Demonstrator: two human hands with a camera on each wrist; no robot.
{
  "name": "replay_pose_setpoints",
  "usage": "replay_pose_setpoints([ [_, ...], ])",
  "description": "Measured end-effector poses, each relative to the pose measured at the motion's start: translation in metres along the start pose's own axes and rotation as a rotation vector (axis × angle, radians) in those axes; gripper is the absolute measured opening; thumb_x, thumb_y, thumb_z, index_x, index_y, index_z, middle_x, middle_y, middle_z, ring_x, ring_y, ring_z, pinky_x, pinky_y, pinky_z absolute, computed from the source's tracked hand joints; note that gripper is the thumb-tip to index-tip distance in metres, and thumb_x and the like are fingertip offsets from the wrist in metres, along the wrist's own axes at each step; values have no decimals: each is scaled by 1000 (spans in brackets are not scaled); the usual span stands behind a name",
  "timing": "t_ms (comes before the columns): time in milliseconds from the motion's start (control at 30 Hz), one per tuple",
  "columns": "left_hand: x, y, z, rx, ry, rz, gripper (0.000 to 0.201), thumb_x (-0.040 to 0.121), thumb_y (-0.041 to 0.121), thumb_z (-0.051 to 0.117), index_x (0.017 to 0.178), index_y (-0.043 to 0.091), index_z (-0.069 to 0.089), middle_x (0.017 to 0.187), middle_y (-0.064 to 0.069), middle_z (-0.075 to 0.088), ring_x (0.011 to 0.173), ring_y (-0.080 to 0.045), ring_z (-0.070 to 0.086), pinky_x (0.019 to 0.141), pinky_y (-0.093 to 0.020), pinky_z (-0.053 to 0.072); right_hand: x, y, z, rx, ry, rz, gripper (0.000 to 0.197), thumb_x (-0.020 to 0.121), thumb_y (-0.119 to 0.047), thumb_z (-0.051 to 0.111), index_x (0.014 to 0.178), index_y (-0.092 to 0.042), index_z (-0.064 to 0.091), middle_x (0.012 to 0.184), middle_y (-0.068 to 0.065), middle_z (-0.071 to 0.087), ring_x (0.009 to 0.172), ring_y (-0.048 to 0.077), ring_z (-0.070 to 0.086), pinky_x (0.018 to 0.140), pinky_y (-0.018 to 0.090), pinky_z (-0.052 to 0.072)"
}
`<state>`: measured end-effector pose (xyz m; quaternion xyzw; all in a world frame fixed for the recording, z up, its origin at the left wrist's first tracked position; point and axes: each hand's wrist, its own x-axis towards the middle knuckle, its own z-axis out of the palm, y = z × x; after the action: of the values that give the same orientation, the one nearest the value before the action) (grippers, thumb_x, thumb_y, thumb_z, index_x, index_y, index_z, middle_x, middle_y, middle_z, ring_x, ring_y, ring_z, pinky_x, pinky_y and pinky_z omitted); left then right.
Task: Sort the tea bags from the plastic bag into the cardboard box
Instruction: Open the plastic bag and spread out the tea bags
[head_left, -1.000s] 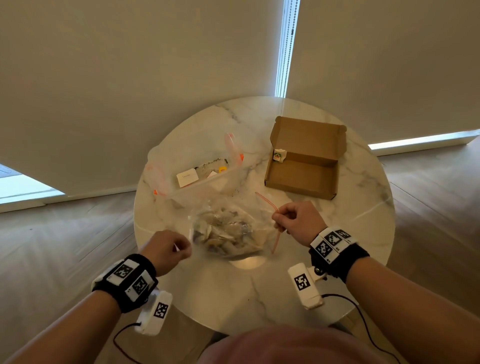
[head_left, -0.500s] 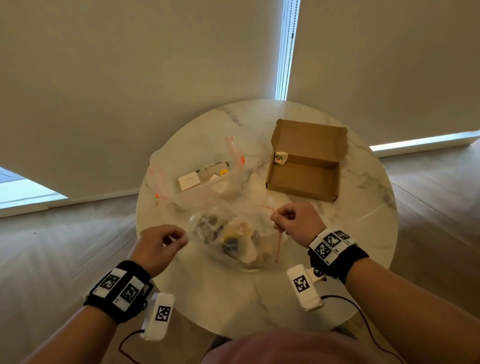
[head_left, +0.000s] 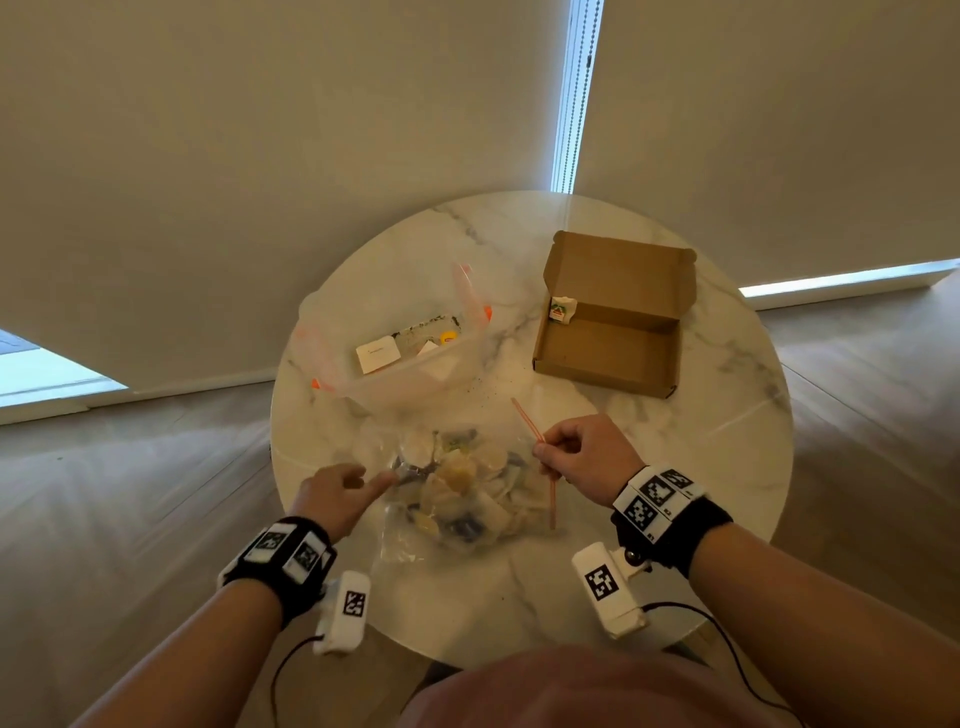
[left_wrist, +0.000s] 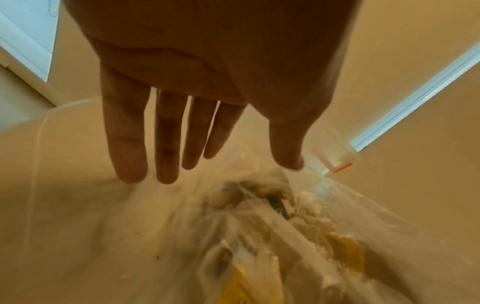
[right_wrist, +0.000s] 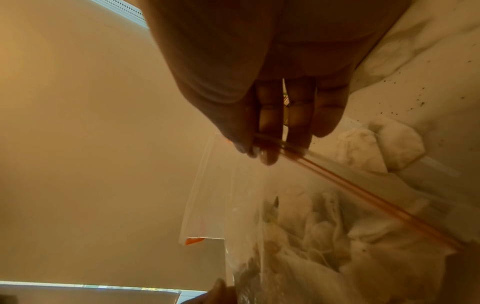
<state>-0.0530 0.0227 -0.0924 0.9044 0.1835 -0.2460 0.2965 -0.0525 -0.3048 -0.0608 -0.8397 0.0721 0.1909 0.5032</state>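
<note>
Head view: right hand (head_left: 587, 457) pinches the bag (head_left: 457, 499) rim near the box (head_left: 613, 322); left hand (head_left: 332, 493), fingers straight and holding nothing, reaches toward the tea bags (head_left: 462, 483).

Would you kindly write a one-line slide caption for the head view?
Right hand pinches the plastic bag's zip edge; open left hand reaches for the tea bags.
</note>
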Motion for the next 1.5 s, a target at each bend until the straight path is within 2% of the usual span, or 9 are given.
replay_pose_setpoints([
  [167, 11, 24, 15, 26, 106, 34, 21, 74, 42, 84, 76, 22, 78, 75, 2, 74, 68, -15, 67, 71, -30, 57, -2, -4, 0, -1, -4, -12, 10, 87, -16, 69, 77, -15, 72, 69, 2, 73, 63, 14, 68, 71, 30, 58],
  [333, 5, 33, 8, 111, 123, 106, 20, 83, 23, 77, 65, 30, 72, 75, 4, 73, 77, -15, 67, 75, -24, 50, -1, -3, -3, 15, 2, -14, 9, 87, -17, 70, 78, -14, 72, 69, 1, 72, 62, 12, 67, 68, 28, 57],
  [600, -22, 57, -11, 199, 23, 402, 11, 85, 17, 75, 77, 24, 77, 71, 14, 69, 72, -7, 65, 79, -29, 54, 2, -5, -4, 49, -2, -15, 11, 87, -17, 69, 76, -16, 71, 68, 0, 72, 60, 11, 66, 59, 19, 50],
  [733, -20, 67, -25, -37, 222, 382, 14, 85, 15, 74, 75, 26, 74, 73, 14, 70, 72, -4, 65, 76, -21, 48, 3, -6, -5, 79, 5, -13, 12, 88, -14, 68, 77, -12, 71, 67, 2, 71, 59, 12, 66, 56, 17, 49],
  [900, -21, 64, -17, 293, -5, 363, 9, 88, 26, 71, 81, 31, 73, 80, 12, 70, 79, -9, 67, 80, -31, 55, 4, -6, -3, 57, -5, -32, 17, 88, -15, 69, 71, -16, 70, 63, 0, 70, 56, 9, 63, 59, 23, 52],
  [1033, -29, 93, -21, 267, 107, 483, 17, 95, 34, 59, 108, 30, 69, 87, 14, 65, 79, -10, 61, 80, -34, 52, 5, -3, 5, 49, 4, -46, 9, 87, -18, 70, 78, -20, 73, 68, -5, 71, 62, 7, 65, 71, 25, 56],
  [1167, -50, 145, 1, 328, -251, 694, 40, 102, 52, 27, 140, 49, 39, 101, 6, 70, 92, -16, 62, 88, -37, 49, 3, 0, 11, -16, -105, -144, 26, 89, -4, 58, 99, -19, 77, 84, -10, 72, 74, -2, 64, 76, 16, 51],
  [1233, -48, 158, 18, 507, -362, 661, 43, 103, 55, 18, 140, 50, 39, 125, 4, 65, 108, -21, 60, 92, -37, 45, 1, 6, 7, -59, -168, -172, 35, 87, 4, 52, 98, -19, 77, 87, -9, 73, 78, -3, 65, 76, 14, 49],
  [1500, -36, 148, 40, 641, -159, 421, 31, 96, 40, 46, 123, 28, 57, 122, 0, 60, 115, -22, 56, 87, -37, 45, 27, 63, -33, -393, 119, 206, 31, 88, -22, 64, 119, -14, 65, 116, 4, 67, 104, 20, 62, 91, 26, 45],
])
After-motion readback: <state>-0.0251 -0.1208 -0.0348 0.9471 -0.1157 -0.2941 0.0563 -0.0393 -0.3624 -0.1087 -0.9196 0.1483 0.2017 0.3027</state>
